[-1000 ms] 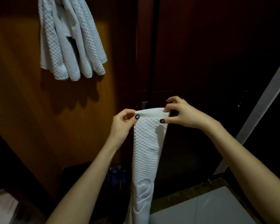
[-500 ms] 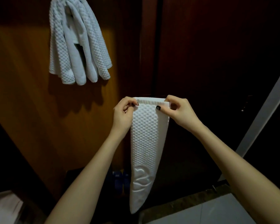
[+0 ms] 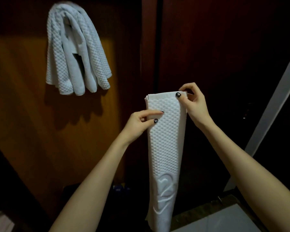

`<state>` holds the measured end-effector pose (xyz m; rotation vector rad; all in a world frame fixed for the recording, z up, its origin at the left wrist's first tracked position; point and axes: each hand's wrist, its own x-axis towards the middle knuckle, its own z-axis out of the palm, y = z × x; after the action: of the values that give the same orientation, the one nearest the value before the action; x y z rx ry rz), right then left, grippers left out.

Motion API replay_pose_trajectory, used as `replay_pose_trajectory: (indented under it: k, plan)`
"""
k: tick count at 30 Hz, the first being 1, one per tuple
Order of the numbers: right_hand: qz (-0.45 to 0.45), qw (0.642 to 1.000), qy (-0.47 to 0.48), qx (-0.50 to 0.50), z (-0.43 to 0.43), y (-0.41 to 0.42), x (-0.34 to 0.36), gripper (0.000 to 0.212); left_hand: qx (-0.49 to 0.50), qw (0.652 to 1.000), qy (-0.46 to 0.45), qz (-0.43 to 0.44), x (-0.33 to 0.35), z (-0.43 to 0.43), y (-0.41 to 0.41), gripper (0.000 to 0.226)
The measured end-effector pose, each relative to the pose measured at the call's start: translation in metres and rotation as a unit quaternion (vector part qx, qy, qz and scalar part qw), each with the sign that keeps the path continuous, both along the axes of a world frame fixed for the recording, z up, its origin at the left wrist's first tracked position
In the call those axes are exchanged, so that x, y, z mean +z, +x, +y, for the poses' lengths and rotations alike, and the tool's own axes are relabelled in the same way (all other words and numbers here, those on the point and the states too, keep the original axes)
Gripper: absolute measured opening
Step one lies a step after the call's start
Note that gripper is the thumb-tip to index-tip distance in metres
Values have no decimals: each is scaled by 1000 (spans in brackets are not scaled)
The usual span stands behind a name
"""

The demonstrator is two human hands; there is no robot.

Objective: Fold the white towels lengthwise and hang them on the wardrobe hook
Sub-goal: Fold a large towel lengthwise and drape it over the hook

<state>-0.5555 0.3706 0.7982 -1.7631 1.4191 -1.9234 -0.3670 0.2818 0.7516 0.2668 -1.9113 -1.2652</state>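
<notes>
right hand (image 3: 193,104) pinches folded waffle towel (image 3: 166,139) top corner | left hand (image 3: 141,122) pinches edge below | advice: align layers before lifting toward hung towels (image 3: 75,52) up-left

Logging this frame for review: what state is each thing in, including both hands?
White waffle-textured towel in hand: folded into a narrow strip, hanging vertically, not yet hung.
Bunch of white waffle towels on the wardrobe: already hung, draped; the hook itself is hidden.
Left hand: pinching the strip's left edge, below the top.
Right hand: pinching the top right corner.
Dark wooden wardrobe door: closed.
</notes>
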Motion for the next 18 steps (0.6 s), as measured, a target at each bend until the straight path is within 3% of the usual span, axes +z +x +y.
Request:
replay_pose_trajectory:
  k: [4, 10, 15, 18]
  plan:
    - [-63, 995, 33, 74, 9, -15, 10, 40, 35, 998, 18, 48, 5, 4, -15, 38]
    - [-234, 958, 11, 168, 26, -36, -24, 33, 50, 990, 32, 129, 41, 5, -29, 33]
    - [-211, 953, 162, 144, 33, -19, -78, 31, 40, 993, -6, 111, 71, -3, -38, 29]
    - [-170, 958, 180, 144, 27, -9, -81, 34, 59, 994, -5, 90, 77, -10, -39, 28]
